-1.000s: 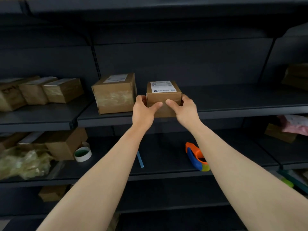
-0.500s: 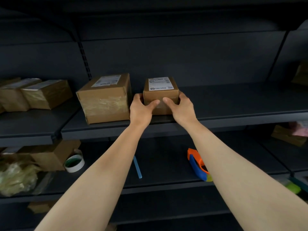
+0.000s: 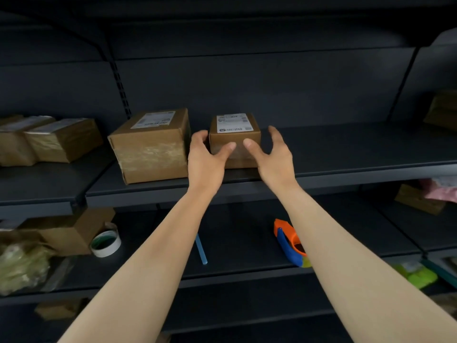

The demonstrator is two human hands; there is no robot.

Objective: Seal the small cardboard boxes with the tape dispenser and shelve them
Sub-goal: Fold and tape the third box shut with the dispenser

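A small cardboard box [image 3: 235, 125] with a white label on top stands on the upper shelf [image 3: 346, 154]. It sits just right of a larger taped box [image 3: 150, 147]. My left hand [image 3: 205, 157] lies against the small box's left side, its thumb across the front face. My right hand [image 3: 272, 154] is spread, its fingers clear of the box's right side and its thumb near the front. An orange and blue tape dispenser [image 3: 289, 241] lies on the shelf below, partly hidden by my right forearm.
More taped boxes [image 3: 49, 139] fill the upper shelf's left end. The lower shelf holds a tape roll [image 3: 106, 243], a blue stick [image 3: 200, 248], an open carton [image 3: 71, 231] and crumpled plastic [image 3: 22, 268]. Right of the small box the upper shelf is bare.
The small box went deeper onto the upper shelf and now stands there. My right fingers have come off its side and my left grip has loosened.
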